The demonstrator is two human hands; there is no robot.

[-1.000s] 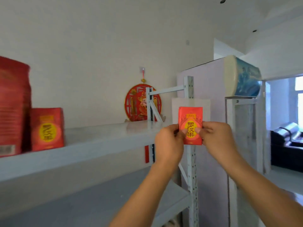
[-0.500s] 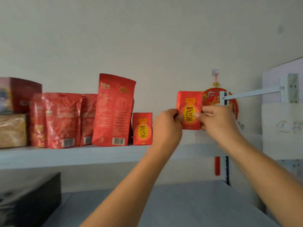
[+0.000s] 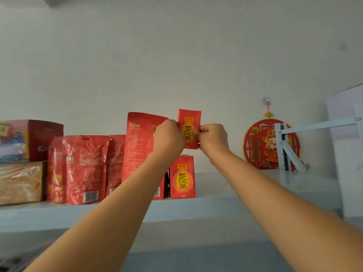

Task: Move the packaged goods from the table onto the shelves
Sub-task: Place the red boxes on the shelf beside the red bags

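Left hand (image 3: 168, 136) and right hand (image 3: 213, 138) pinch the small red-and-yellow carton (image 3: 189, 128) above an identical shelved carton (image 3: 182, 177); careless stacking risks toppling both.

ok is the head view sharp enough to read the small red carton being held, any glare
Head view: the small red carton, held by left hand and right hand, is sharp enough to read its yellow label; crinkled red foil pouch shows glints; light is flat, without hard shadows.
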